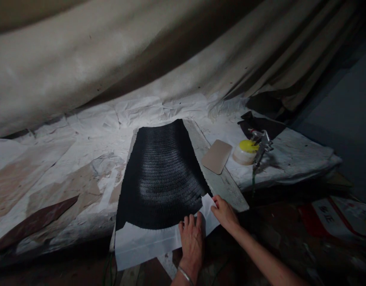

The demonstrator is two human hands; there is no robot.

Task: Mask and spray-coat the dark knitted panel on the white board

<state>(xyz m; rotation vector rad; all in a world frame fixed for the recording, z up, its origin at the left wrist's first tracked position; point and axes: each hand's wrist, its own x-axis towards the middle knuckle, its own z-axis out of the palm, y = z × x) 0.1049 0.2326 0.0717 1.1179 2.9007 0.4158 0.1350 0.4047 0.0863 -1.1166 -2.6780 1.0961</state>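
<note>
A black ribbed sheet [163, 174] lies on a white paper backing [141, 244] over a long board. My left hand [191, 238] rests flat on the paper's near right part, fingers spread, a bracelet at the wrist. My right hand [224, 212] pinches the paper's right corner beside the black sheet's lower right edge.
A tan rounded pad [216, 156], a white jar with a yellow lid [246, 151] and a metal spray gun [262, 145] sit to the right on the paper-covered bench [290, 159]. Brown paper scraps [36, 190] lie at left. A hanging cloth [111, 59] backs the bench.
</note>
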